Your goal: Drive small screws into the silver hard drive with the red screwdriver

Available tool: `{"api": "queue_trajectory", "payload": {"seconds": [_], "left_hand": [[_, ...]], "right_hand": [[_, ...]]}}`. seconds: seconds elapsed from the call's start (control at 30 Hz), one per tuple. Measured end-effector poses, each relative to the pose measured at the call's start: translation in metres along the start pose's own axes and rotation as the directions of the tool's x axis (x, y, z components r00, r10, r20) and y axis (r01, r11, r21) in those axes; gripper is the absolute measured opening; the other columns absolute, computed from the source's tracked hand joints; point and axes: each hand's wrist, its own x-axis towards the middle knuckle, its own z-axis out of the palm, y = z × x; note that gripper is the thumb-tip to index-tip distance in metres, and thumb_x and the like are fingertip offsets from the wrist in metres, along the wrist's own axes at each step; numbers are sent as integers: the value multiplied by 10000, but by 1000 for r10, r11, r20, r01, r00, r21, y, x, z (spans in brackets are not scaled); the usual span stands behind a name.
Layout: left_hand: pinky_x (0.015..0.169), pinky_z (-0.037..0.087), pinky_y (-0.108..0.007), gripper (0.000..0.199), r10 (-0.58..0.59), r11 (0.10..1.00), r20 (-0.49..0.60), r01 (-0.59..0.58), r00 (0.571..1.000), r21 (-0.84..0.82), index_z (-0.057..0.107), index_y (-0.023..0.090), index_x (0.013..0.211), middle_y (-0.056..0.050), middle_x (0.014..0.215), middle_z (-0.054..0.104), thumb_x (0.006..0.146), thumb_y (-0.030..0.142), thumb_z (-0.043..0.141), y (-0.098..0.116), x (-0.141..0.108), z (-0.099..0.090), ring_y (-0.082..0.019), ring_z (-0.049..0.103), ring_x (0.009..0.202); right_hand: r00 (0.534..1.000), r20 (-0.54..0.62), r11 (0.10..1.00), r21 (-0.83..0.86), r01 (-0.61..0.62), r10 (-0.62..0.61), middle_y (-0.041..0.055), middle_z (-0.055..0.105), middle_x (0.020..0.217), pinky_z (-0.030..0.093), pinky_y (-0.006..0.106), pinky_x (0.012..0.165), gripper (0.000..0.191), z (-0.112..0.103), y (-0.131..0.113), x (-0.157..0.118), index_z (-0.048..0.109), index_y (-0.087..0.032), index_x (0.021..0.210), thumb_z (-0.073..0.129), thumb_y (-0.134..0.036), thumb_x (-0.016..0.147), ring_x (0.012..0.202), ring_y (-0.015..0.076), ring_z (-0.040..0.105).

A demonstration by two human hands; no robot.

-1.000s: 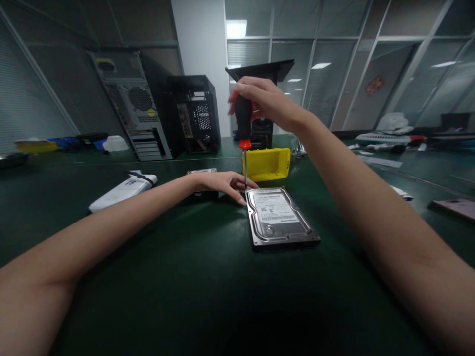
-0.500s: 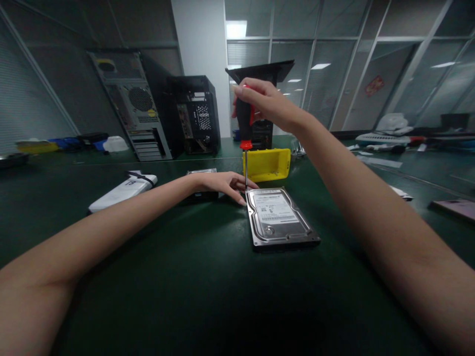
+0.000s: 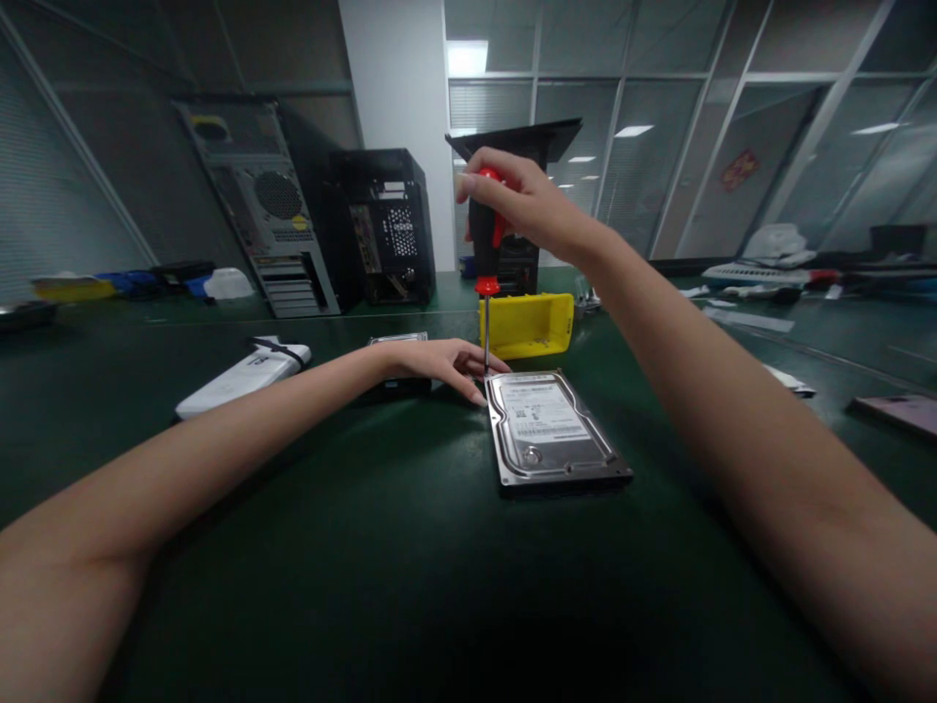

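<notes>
R hand [image 3: 521,195] has fingers wrapped round red/blk screwdriver [image 3: 484,239], shaft upright, tip down at far L corner of hard drive [image 3: 546,420], which lies flat, label up, on green table [image 3: 366,586]. L hand [image 3: 443,361] sits by same corner, thumb & fingers apart; can't tell if they grip drive. Yellow bin [image 3: 527,327] just behind, w/ white item [image 3: 241,381] off to L

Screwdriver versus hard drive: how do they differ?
The screwdriver stands upright; the hard drive lies flat. The screwdriver's handle is black and red; the hard drive is silver, white-labelled. The right hand grips the screwdriver; the hard drive rests on the table. Both show shiny metal.
</notes>
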Motion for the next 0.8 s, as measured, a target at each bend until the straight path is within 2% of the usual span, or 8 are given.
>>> {"api": "queue_trajectory", "payload": {"seconds": [0.13,0.23,0.37,0.6,0.8], "left_hand": [[1056,331,-362,630,-3,1000,-5,3,1000,6,457,245,1279,-39,1351,475,706,200,714,0,0,0,-185,459,1225],[1056,330,-365,629,-7,1000,-7,7,1000,12,457,244,1280,-42,1353,473,707,206,714,2,-1,1,-188,460,1223],[1054,329,-366,637,-8,1000,-15,8,1000,9,461,238,1279,-45,1355,471,698,210,719,4,-2,2,-195,453,1230],[1049,333,-369,633,-8,1000,-22,7,1000,-19,469,225,1268,-54,1334,494,689,185,721,2,0,4,-192,471,1214],[1055,324,-372,638,10,1000,-3,-10,1000,-8,452,229,1283,-53,1354,473,702,196,712,0,0,2,-191,459,1226]], "right_hand": [[1000,21,1000,26,3,-3,-8,577,791,466,199,623,149,0,-5,-3,478,-167,796,437,-250,913,686,78,563],[999,34,999,47,26,-27,7,583,836,469,213,622,150,-1,-5,-4,487,-167,806,467,-287,893,702,92,567],[998,51,997,65,45,-49,5,566,772,491,241,667,161,-1,-2,-4,489,-172,809,492,-320,873,715,110,577],[998,39,998,55,38,-40,5,533,747,476,234,620,239,-1,-1,-2,466,-165,780,519,-392,836,674,106,563],[999,44,999,34,14,-16,16,551,774,465,228,607,201,-2,0,-1,489,-174,807,379,-337,853,688,112,553]]}}
